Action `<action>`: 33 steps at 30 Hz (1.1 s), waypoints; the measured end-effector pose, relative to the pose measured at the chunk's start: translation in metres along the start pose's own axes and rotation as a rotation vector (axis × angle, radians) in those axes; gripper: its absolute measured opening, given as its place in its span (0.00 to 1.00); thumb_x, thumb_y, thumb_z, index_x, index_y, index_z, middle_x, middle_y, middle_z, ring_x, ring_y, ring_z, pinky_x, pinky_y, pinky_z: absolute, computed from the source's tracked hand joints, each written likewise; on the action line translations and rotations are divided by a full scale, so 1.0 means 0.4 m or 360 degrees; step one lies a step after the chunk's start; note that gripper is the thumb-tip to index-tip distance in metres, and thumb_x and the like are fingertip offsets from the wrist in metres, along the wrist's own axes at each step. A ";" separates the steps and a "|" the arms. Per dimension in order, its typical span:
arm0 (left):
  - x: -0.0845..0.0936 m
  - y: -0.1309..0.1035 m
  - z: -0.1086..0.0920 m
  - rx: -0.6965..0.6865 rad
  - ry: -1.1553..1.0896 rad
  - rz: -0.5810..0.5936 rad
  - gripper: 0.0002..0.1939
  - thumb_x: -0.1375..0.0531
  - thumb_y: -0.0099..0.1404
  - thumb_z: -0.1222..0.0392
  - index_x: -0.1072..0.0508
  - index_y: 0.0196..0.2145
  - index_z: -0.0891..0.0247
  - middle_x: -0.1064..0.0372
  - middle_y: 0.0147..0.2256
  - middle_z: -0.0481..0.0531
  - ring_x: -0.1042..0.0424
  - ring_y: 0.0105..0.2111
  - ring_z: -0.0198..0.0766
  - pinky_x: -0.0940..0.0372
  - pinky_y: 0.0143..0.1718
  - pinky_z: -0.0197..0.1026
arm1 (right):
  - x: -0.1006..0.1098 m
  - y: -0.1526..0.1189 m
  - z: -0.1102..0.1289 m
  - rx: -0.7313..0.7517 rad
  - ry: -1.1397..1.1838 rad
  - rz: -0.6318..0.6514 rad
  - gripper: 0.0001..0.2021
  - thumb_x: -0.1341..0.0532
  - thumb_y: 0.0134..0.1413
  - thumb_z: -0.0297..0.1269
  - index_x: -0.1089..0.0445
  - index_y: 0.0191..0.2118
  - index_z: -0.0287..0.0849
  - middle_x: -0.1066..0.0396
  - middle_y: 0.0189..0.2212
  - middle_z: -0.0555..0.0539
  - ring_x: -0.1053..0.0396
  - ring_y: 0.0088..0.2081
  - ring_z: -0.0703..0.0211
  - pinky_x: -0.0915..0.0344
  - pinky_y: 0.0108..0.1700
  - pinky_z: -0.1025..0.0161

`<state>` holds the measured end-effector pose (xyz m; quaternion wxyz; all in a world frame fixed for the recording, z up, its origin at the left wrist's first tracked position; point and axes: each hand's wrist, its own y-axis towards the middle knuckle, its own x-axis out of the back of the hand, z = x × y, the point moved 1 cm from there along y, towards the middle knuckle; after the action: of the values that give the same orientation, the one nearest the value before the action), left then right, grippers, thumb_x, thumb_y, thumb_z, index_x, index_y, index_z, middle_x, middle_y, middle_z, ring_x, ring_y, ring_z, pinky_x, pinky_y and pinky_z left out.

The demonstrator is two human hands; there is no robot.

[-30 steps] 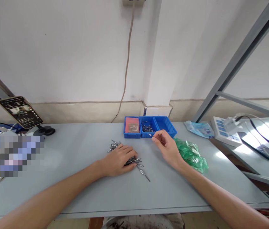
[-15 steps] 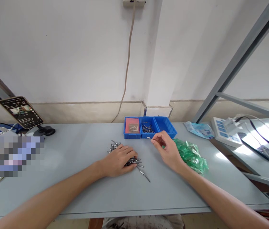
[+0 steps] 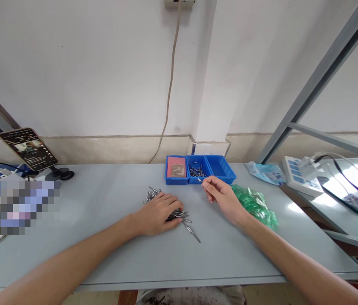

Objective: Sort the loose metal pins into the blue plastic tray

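My left hand [image 3: 160, 214] rests palm down over a pile of metal blind rivets [image 3: 175, 216], thumb and fingers apart, covering part of the pile. Several rivets poke out around it, and a few lie by the thumb, one pointing toward the table's front edge. Between thumb and fingertips, my right hand [image 3: 221, 195] pinches a single blind rivet [image 3: 199, 180], its light tip pointing left. This hand hovers just in front of three joined blue bins. The middle bin [image 3: 195, 159] contains more rivets; the left bin [image 3: 176, 181] holds a pink piece and a clear packet.
The right blue bin [image 3: 221, 166] shows its bare floor. A crumpled green plastic bag [image 3: 257, 205] lies beside my right forearm. Farther right are a blue-white packet [image 3: 266, 173] and a power strip [image 3: 299, 176]. A phone [image 3: 28, 148] stands at left on the grey table [image 3: 109, 262].
My right hand has turned slightly and its fingers have curled more, tilting the pinched rivet so its tip points more upward. My left hand stays on the pile.
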<state>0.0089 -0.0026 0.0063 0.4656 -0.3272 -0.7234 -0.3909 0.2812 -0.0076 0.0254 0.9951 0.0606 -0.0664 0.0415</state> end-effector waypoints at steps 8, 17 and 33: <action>-0.001 0.000 0.000 -0.0012 0.0003 -0.0012 0.10 0.43 0.79 0.52 0.32 0.52 0.58 0.27 0.47 0.53 0.29 0.46 0.45 0.42 0.50 0.47 | 0.000 -0.004 -0.003 -0.0268 0.0448 0.0207 0.17 0.34 0.68 0.52 0.27 0.37 0.42 0.37 0.31 0.51 0.43 0.29 0.64 0.45 0.33 0.62; 0.001 0.000 -0.001 0.0003 -0.0003 0.0006 0.10 0.42 0.78 0.53 0.32 0.52 0.58 0.28 0.47 0.52 0.29 0.46 0.44 0.42 0.50 0.47 | -0.003 -0.005 0.008 -0.0377 0.0805 0.0285 0.16 0.31 0.66 0.48 0.28 0.33 0.40 0.41 0.29 0.53 0.46 0.28 0.65 0.46 0.33 0.63; 0.000 0.002 0.000 0.0006 -0.0002 0.0001 0.09 0.42 0.78 0.53 0.33 0.51 0.58 0.28 0.47 0.52 0.29 0.46 0.44 0.42 0.50 0.47 | 0.002 -0.003 0.003 -0.0087 0.0261 -0.0015 0.17 0.33 0.65 0.53 0.30 0.36 0.45 0.42 0.24 0.55 0.45 0.27 0.62 0.45 0.32 0.62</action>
<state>0.0094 -0.0022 0.0064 0.4659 -0.3267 -0.7244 -0.3892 0.2821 -0.0090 0.0265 0.9987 0.0302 0.0145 0.0397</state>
